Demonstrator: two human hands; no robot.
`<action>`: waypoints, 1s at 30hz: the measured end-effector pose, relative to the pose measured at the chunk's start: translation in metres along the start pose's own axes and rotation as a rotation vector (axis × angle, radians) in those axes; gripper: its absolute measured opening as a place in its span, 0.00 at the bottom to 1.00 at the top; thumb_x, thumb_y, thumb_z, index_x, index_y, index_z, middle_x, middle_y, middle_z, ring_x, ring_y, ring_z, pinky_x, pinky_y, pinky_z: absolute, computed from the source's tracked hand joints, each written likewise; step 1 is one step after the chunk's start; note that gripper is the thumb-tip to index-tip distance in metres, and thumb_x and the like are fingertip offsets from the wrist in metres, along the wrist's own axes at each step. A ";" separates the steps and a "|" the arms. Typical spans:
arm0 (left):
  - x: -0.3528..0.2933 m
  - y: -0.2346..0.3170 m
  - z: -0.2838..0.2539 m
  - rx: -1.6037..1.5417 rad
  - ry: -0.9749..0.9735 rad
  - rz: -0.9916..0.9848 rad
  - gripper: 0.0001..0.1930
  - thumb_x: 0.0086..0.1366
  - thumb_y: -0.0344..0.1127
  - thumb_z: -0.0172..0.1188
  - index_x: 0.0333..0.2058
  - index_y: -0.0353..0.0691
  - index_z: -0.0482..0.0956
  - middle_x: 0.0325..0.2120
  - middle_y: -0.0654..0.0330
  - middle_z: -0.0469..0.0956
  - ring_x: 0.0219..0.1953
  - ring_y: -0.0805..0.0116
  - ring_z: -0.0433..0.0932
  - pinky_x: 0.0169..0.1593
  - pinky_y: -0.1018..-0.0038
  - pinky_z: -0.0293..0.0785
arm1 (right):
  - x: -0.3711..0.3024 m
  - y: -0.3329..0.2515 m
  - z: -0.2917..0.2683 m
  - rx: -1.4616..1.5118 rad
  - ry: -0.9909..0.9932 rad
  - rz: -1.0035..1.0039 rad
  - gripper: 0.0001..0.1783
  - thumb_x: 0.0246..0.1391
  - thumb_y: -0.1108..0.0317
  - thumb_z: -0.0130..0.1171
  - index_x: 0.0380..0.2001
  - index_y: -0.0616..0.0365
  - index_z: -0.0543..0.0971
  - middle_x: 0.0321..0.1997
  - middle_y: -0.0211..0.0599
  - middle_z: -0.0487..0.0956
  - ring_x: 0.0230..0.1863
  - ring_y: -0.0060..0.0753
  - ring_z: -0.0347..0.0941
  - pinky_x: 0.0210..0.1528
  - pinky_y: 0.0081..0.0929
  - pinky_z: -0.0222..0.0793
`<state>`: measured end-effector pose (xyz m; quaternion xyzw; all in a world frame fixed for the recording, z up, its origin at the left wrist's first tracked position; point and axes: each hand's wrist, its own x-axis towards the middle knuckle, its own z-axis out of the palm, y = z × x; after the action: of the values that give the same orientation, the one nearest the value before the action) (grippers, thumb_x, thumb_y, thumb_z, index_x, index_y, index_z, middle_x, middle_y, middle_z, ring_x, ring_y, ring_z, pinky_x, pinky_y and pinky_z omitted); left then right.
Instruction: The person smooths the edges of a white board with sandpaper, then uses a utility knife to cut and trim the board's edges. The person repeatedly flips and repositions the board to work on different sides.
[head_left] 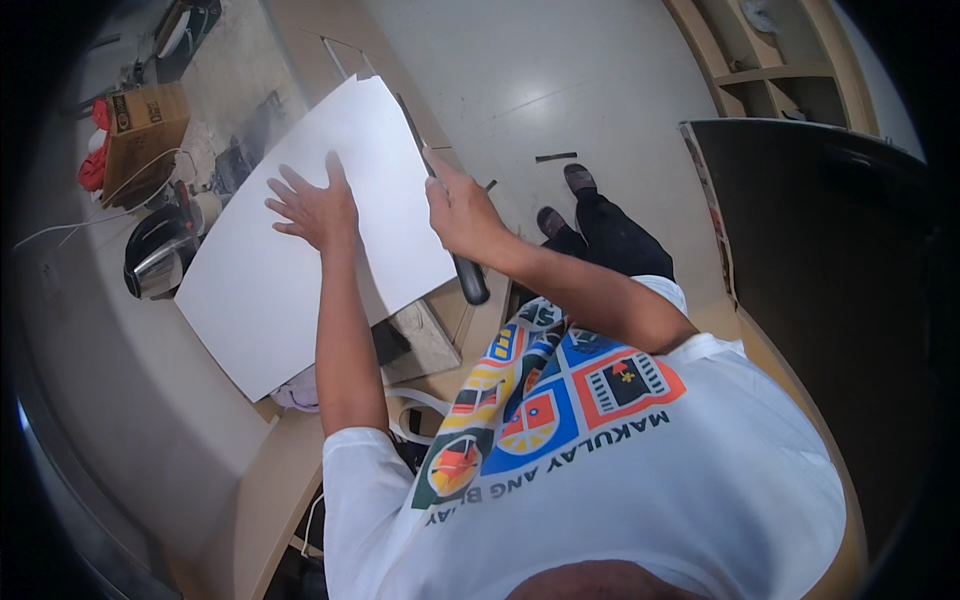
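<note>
A large white sheet or board (290,290) lies tilted across the worktop. My left hand (315,208) rests flat on its upper face, fingers spread. At the sheet's right edge, my right hand (465,212) is closed around the middle of a long dark tool. The tool's rounded black handle (472,283) sticks out below the hand, and a thin dark length of it shows above, along the edge. My right fingers are partly hidden, so their exact hold on tool and edge is unclear.
Left of the sheet are a black and silver kettle (165,255), a cardboard box (145,135) and a white cable. A dark panel (820,260) stands at the right, below wooden shelving (775,72). A small dark strip (556,157) lies on the floor near my feet.
</note>
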<state>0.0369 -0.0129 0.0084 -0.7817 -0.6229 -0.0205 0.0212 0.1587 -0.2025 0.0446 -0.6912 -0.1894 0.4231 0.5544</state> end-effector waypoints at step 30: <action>-0.005 0.002 -0.016 0.025 -0.044 -0.037 0.50 0.67 0.73 0.46 0.74 0.40 0.52 0.75 0.43 0.47 0.77 0.36 0.40 0.75 0.37 0.35 | -0.038 -0.007 -0.019 0.076 -0.106 0.221 0.29 0.68 0.67 0.44 0.66 0.75 0.65 0.49 0.76 0.77 0.53 0.70 0.76 0.59 0.47 0.69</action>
<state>0.0379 -0.0188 0.0240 -0.7700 -0.6378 0.0041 0.0170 0.1535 -0.2401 0.0658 -0.6630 -0.1251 0.5243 0.5195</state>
